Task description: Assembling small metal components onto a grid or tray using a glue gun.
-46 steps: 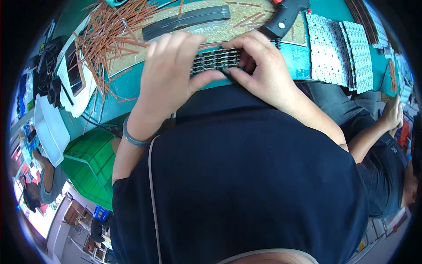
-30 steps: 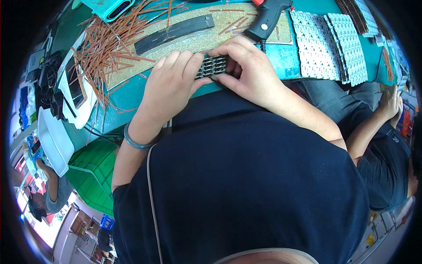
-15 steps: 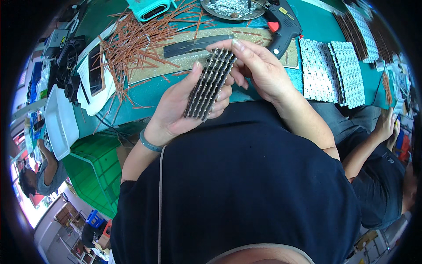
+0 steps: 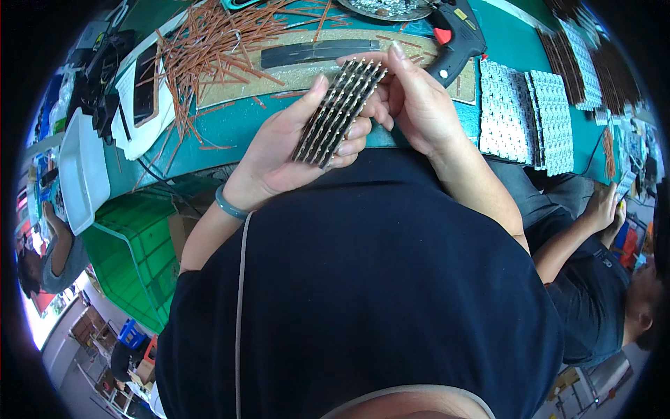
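My left hand (image 4: 293,143) is closed around a stack of thin dark boards (image 4: 338,115), thumb along one side and fingers round the other. The boards stand on edge, tilted up to the right, with rows of shiny metal bits along their edges. My right hand (image 4: 422,105) is at the upper end of the stack, its index finger reaching behind the top and its other fingers curled at the side. The right thumb points up beside the stack's corner. Part of the right fingers is hidden behind the boards.
Brown thin sticks (image 4: 209,56) lie heaped at the left of a tan board (image 4: 293,80), which bears a dark curved strip (image 4: 314,52). A black glue gun (image 4: 460,42) lies near a round metal dish (image 4: 391,8). Silvery panels (image 4: 502,112) stand at right; a co-worker (image 4: 586,279) sits nearby.
The stack leans further right and its upper edges look more spread. My right thumb has moved up, off the stack's top corner. The whole view has shifted slightly.
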The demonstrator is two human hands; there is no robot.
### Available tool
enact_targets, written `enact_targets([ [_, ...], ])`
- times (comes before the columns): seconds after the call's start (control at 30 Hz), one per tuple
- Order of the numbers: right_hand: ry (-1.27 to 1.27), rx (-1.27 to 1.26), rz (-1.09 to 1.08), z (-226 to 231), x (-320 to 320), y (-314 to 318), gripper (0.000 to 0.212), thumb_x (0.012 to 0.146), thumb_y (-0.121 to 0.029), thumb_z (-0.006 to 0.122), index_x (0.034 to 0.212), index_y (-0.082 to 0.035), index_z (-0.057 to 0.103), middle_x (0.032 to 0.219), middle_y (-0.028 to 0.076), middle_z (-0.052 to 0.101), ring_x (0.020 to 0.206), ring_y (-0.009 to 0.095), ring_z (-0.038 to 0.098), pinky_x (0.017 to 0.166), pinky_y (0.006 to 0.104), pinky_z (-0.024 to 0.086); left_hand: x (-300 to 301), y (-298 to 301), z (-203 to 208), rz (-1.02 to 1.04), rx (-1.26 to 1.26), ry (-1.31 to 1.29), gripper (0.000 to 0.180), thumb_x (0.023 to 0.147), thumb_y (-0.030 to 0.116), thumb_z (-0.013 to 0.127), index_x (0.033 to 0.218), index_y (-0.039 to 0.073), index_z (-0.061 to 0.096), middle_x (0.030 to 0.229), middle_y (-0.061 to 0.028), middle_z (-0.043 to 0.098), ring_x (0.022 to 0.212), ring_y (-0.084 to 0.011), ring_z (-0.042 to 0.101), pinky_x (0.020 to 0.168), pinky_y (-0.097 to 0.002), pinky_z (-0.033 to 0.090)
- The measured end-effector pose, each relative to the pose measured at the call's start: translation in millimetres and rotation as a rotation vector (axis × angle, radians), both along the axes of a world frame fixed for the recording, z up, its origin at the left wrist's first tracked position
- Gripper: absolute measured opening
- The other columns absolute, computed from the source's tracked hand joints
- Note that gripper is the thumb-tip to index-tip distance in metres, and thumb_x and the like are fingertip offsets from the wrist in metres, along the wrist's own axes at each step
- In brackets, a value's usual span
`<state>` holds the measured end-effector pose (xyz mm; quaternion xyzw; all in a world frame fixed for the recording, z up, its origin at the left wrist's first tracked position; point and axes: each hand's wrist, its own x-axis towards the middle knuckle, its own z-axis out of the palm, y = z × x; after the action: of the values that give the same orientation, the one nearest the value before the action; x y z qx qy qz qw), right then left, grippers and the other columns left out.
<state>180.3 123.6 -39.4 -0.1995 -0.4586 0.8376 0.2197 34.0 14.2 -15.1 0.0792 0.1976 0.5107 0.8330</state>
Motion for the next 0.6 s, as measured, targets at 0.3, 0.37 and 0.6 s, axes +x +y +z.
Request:
enact_targets([
  [0.3, -0.069, 0.025, -0.007, 3.8, -3.4, -4.5, 0.058, 0.098, -0.045, 0.026, 0.116, 0.001, 0.055, 0.062, 0.001, 0.052, 0.051, 0.007, 0.041, 0.050, 0.0196, 0.034, -0.8, -1.3, -2.6, 0.022, -0.008, 0.007, 0.052, 0.100, 0.042, 0.020, 0.116, -0.002, 0.043, 0.083, -0.0072, 0.043, 0.068, -0.0129, 0.042, 0.052, -0.0225, 0.039],
  [0.37, -0.084, 0.023, -0.005, 4.1, -6.0, -4.2, 0.058, 0.098, -0.045, 0.025, 0.116, 0.001, 0.055, 0.061, 0.001, 0.051, 0.051, 0.007, 0.040, 0.050, 0.0197, 0.034, -2.5, -0.7, -5.5, 0.027, 0.004, -0.008, 0.052, 0.100, 0.042, 0.020, 0.116, -0.002, 0.043, 0.083, -0.0072, 0.044, 0.068, -0.0128, 0.042, 0.052, -0.0225, 0.039],
  [0.6, -0.076, 0.018, -0.059, -3.7, 1.4, -0.7, 0.051, 0.097, -0.041, 0.035, 0.118, 0.001, 0.054, 0.085, 0.006, 0.059, 0.072, 0.011, 0.052, 0.066, 0.0233, 0.042, -8.0, -4.2, -11.5, 0.009, 0.059, 0.050, 0.055, 0.100, 0.044, 0.022, 0.115, -0.002, 0.046, 0.087, -0.0076, 0.048, 0.074, -0.0122, 0.047, 0.059, -0.0235, 0.042],
])
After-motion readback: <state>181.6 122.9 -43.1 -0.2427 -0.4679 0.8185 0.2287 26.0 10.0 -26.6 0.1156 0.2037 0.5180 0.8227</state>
